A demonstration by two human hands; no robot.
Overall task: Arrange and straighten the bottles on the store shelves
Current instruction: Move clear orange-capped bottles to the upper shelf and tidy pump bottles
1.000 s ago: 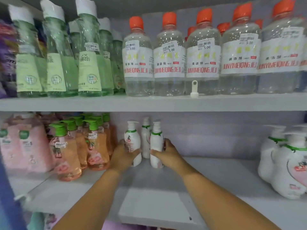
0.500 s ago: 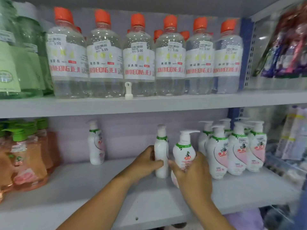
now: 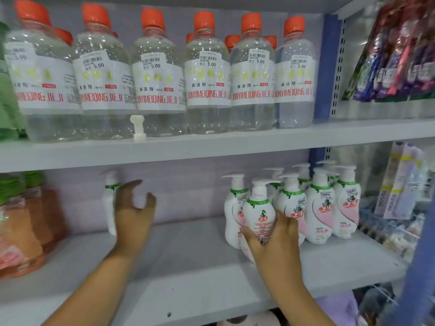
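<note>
Pump bottle [image 3: 258, 214], white with a green collar and a pink-and-white label, is grasped low on its body by the right hand [image 3: 274, 241], whose fingers curl round the front and side. It stands at the front of the lower shelf [image 3: 188, 274], touching the left edge of a cluster of matching pump bottles [image 3: 322, 205] that fills the right end of that shelf. Whether its base rests on the shelf or is slightly raised cannot be told, since the hand covers it. A second bottle of the same kind [image 3: 231, 208] stands just behind and to its left.

Left hand [image 3: 134, 208] is spread and holds nothing, thumb apart from the fingers; it is blurred. It lies just beside a lone pump bottle [image 3: 108, 203] that stands upright near the back wall, well apart from the cluster. Whether the fingers touch this bottle cannot be told.

Upper shelf [image 3: 211, 147] carries a row of clear bottles with orange caps [image 3: 207, 74], each bearing a white label with red lettering and a price sticker reading 5.00. A small white plastic piece [image 3: 138, 127] stands on the shelf edge before them. Orange-tinted bottles with green tops [image 3: 23, 220] occupy the left end of the lower shelf. Hanging packets [image 3: 397, 50] show at upper right, beyond a blue upright [image 3: 328, 67].
</note>
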